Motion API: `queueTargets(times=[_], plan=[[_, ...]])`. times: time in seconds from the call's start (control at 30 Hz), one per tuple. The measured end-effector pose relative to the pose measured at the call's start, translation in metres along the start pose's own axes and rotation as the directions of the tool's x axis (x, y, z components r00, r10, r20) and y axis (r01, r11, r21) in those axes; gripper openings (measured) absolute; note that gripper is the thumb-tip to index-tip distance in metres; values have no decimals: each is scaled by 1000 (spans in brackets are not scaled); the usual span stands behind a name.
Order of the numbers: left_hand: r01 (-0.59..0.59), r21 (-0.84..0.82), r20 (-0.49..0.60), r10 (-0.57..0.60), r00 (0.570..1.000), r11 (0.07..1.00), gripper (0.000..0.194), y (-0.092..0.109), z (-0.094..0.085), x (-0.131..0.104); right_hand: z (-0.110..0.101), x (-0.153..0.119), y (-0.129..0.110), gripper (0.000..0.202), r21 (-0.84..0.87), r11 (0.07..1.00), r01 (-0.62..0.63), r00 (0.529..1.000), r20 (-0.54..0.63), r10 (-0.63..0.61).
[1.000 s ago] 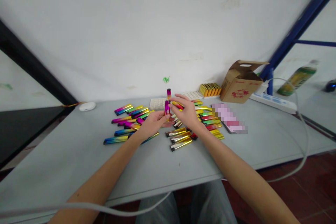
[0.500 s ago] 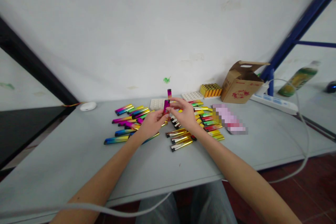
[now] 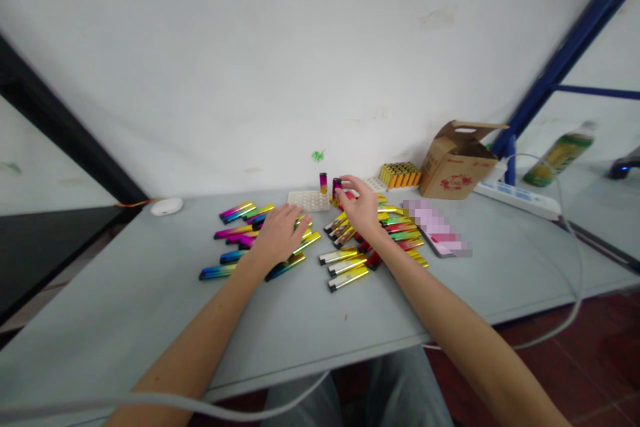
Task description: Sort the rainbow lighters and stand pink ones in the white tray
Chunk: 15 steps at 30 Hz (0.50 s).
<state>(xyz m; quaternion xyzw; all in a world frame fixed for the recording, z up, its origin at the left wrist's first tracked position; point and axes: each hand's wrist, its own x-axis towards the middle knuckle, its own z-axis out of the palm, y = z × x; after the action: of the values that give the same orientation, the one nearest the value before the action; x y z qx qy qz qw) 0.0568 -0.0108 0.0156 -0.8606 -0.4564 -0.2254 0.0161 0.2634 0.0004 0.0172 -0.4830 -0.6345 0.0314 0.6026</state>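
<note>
My right hand (image 3: 361, 205) pinches a dark red and purple lighter (image 3: 337, 191) upright, just right of a white tray with holes (image 3: 306, 200). One purple and yellow lighter (image 3: 323, 183) stands upright at that tray's right end. My left hand (image 3: 280, 230) is over the left group of lighters, fingers apart, palm down; whether it touches them is hidden. Around it lie blue and yellow lighters (image 3: 216, 271) and purple ones (image 3: 233, 231). White and gold lighters (image 3: 349, 278) lie in front of my right wrist, with red and green ones partly under the forearm.
At the back right, a tray of yellow lighters (image 3: 401, 175) stands beside an open cardboard box (image 3: 457, 170). Farther right are a power strip (image 3: 520, 200) and a bottle (image 3: 561, 157). A pink pixelated object (image 3: 436, 227) lies right of the lighters. A white case (image 3: 167, 207) sits left.
My left hand has let go of the lighter, moved left and down, and opened over the left group. My right hand has moved slightly right with the lighter.
</note>
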Motion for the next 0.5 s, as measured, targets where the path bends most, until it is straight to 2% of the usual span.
queueTargets(times=[0.1, 0.2, 0.33, 0.5], plan=[[85, 85, 83, -92, 992, 993, 52, 1, 3, -3, 7, 10, 9, 18, -15, 999, 29, 999, 33, -28], [120, 123, 140, -137, 981, 985, 55, 3, 5, -6, 16, 19, 15, 17, -18, 999, 46, 995, 91, -44], [106, 137, 155, -127, 980, 985, 55, 4, 6, -7, 31, 26, 17, 19, -21, 992, 127, 970, 214, -120], [84, 136, 137, -102, 985, 987, 50, 3, 6, -7, 45, 31, 13, 18, -163, 965, 206, 936, 322, -145]])
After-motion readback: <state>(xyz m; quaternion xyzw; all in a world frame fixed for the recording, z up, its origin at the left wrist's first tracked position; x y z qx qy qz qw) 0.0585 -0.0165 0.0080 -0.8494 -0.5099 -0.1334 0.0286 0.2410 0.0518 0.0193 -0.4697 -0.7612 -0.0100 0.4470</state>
